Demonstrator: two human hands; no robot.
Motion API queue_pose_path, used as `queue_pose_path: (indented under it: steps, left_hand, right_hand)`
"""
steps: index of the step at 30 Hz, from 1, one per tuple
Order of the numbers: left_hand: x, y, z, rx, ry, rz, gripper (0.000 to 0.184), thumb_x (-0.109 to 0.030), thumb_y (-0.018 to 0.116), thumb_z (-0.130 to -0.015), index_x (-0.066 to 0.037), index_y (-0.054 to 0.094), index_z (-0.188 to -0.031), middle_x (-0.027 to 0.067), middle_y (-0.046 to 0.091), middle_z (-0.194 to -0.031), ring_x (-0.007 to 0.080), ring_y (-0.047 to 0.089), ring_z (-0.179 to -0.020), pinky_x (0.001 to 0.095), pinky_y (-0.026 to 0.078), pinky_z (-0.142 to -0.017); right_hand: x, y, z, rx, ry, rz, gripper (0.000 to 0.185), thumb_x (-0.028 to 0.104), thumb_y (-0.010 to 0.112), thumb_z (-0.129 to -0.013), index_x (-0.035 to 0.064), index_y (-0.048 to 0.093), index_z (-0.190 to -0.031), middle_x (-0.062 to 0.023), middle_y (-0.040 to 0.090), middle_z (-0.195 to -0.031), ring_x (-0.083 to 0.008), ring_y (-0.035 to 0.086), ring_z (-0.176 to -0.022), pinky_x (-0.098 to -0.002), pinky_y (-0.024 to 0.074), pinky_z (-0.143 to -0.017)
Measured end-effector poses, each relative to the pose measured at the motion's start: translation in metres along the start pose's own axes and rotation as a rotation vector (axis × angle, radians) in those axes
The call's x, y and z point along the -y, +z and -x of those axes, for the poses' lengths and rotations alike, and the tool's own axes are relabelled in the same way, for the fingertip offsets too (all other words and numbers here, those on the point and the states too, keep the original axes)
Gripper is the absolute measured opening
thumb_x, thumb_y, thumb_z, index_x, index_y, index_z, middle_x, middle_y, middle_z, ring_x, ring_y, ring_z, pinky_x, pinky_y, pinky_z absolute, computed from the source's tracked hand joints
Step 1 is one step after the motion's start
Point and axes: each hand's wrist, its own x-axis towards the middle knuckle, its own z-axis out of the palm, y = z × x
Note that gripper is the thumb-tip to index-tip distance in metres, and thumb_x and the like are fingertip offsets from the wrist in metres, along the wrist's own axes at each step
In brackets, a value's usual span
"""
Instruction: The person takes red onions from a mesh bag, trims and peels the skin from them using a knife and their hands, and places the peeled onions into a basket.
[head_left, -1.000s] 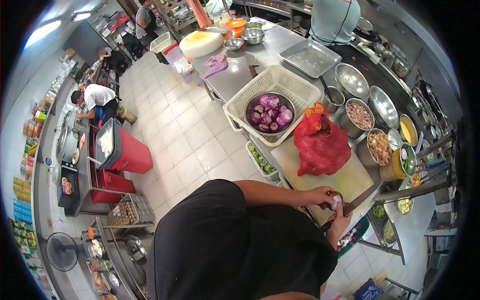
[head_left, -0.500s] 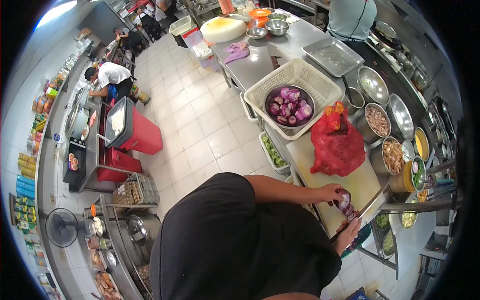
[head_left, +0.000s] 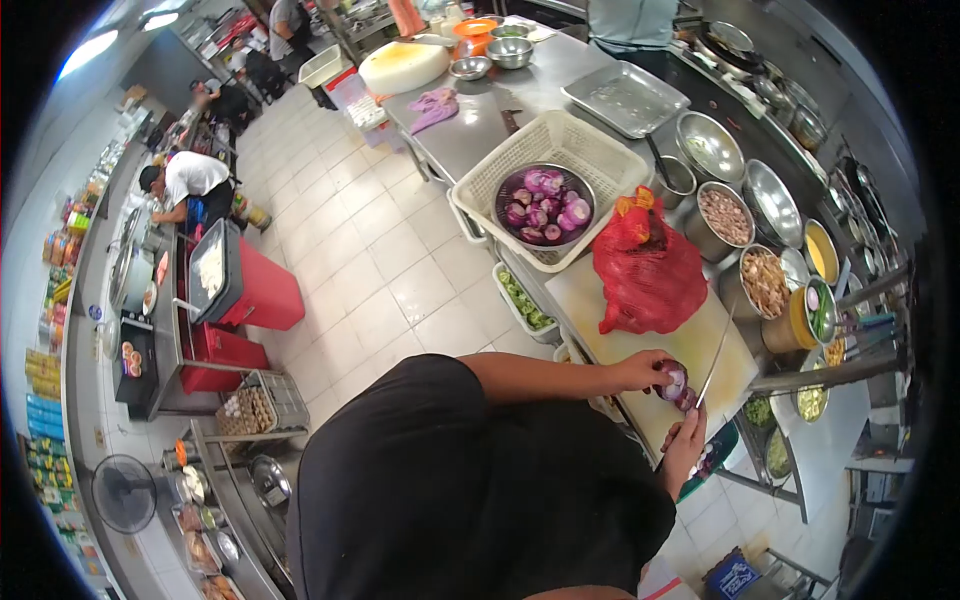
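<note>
1. The left hand (head_left: 645,370) pinches a red onion (head_left: 671,379) between thumb and curled fingers, over the cutting board (head_left: 645,415).
2. The right hand (head_left: 685,438) is closed around the handle of a knife (head_left: 716,358), with the blade pointing away from the fist. The exact finger placement on the handle is too small to tell.
3. The two hands are near each other, with the onion between them. Purple-and-white onion pieces (head_left: 688,400) are at the onion's edge, close to the right hand's fingertips and the blade; whether they are still joined to the onion is unclear.
4. A red net bag (head_left: 650,275) rests on the board, near the left hand and on the side away from the right hand.
5. Past the bag from the hands, a white crate (head_left: 612,150) holds a metal bowl (head_left: 586,178) of purple onions (head_left: 540,208).
6. A green basket (head_left: 728,445), partly hidden, is just beside the right hand and lower than the board.
7. Across the board from the hands are a metal pot (head_left: 708,244) of pinkish chopped pieces and a second pot (head_left: 737,300) of light brown pieces.
8. A white tub (head_left: 505,287) of green pieces is below counter level, well apart from both hands.
</note>
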Motion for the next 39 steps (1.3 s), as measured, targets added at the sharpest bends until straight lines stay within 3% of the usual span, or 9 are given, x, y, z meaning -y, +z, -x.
queue_pose_path:
  steps: [3,5,8,10,11,14,15,19,39]
  left_hand:
    - [0.008,-0.006,0.000,0.071,0.042,0.007,0.050,-0.024,0.068,-0.090,-0.015,0.055,-0.137,0.0027,0.067,-0.112,0.0149,0.064,-0.089,0.0291,0.052,-0.067]
    - [0.004,-0.010,-0.005,0.119,0.020,-0.049,0.047,-0.026,0.065,-0.094,-0.016,0.055,-0.138,0.0024,0.067,-0.113,0.0158,0.066,-0.090,0.0321,0.053,-0.073]
    - [0.010,-0.018,-0.009,0.111,0.041,-0.002,0.043,-0.023,0.064,-0.095,-0.011,0.055,-0.136,0.0041,0.067,-0.113,0.0157,0.066,-0.091,0.0323,0.053,-0.074]
    - [-0.015,-0.005,0.004,0.040,-0.001,0.055,0.040,-0.017,0.065,-0.094,-0.009,0.057,-0.132,0.0033,0.067,-0.111,0.0145,0.066,-0.092,0.0296,0.054,-0.073]
    - [-0.015,-0.001,0.005,0.025,0.006,0.064,0.039,-0.014,0.066,-0.093,-0.009,0.057,-0.131,0.0039,0.067,-0.111,0.0139,0.065,-0.093,0.0288,0.054,-0.073]
    - [-0.028,0.005,0.012,0.024,-0.023,0.045,0.037,-0.013,0.065,-0.094,-0.007,0.057,-0.130,0.0034,0.067,-0.109,0.0139,0.065,-0.094,0.0290,0.053,-0.074]
    - [-0.028,0.006,0.013,0.035,-0.021,0.041,0.036,-0.014,0.065,-0.094,-0.008,0.058,-0.129,0.0031,0.067,-0.108,0.0136,0.065,-0.093,0.0289,0.053,-0.073]
    - [-0.029,0.008,0.014,0.090,-0.012,0.013,0.033,-0.015,0.065,-0.094,-0.007,0.058,-0.125,0.0024,0.067,-0.104,0.0131,0.064,-0.090,0.0287,0.053,-0.073]
    - [-0.029,0.011,0.021,0.080,0.076,-0.083,0.023,-0.005,0.061,-0.093,-0.002,0.060,-0.116,0.0016,0.063,-0.093,0.0125,0.061,-0.084,0.0284,0.050,-0.077]
  right_hand:
    - [-0.018,-0.007,-0.009,-0.003,-0.117,0.115,0.048,0.027,0.049,-0.104,0.0030,0.045,-0.145,0.0002,0.058,-0.083,-0.0054,0.041,-0.064,-0.0221,0.0362,-0.055]
    - [0.010,-0.002,0.004,0.010,-0.010,0.119,0.050,0.024,0.051,-0.103,0.0002,0.044,-0.146,-0.0054,0.060,-0.110,-0.0085,0.045,-0.072,-0.0235,0.0420,-0.065]
    - [-0.001,-0.001,-0.003,-0.079,-0.090,0.096,0.049,0.031,0.052,-0.103,0.0012,0.050,-0.142,0.0000,0.055,-0.081,-0.0061,0.046,-0.069,-0.0234,0.0410,-0.061]
    - [-0.003,-0.005,0.001,-0.094,-0.065,0.088,0.050,0.035,0.053,-0.103,0.0009,0.052,-0.140,-0.0008,0.053,-0.076,-0.0072,0.046,-0.067,-0.0243,0.0423,-0.062]
    - [-0.007,-0.008,0.001,-0.102,-0.064,0.126,0.053,0.036,0.055,-0.101,0.0012,0.050,-0.141,-0.0070,0.062,-0.080,-0.0120,0.055,-0.070,-0.0286,0.0472,-0.066]
    - [0.000,-0.001,0.009,-0.090,-0.178,0.207,0.056,0.038,0.057,-0.100,0.0017,0.049,-0.141,-0.0166,0.069,-0.091,-0.0180,0.064,-0.079,-0.0332,0.0503,-0.073]
    - [0.008,0.000,0.012,-0.057,-0.145,0.235,0.058,0.040,0.059,-0.098,0.0025,0.049,-0.140,-0.0232,0.070,-0.094,-0.0267,0.069,-0.082,-0.0372,0.0514,-0.074]
    - [0.018,0.005,0.018,-0.006,-0.160,0.362,0.061,0.043,0.062,-0.095,0.0033,0.050,-0.139,-0.0255,0.066,-0.081,-0.0399,0.068,-0.074,-0.0407,0.0515,-0.068]
    - [-0.002,0.011,0.004,-0.046,-0.376,0.344,0.054,0.046,0.062,-0.095,0.0062,0.059,-0.132,-0.0273,0.067,-0.105,-0.0427,0.067,-0.096,-0.0424,0.0530,-0.082]
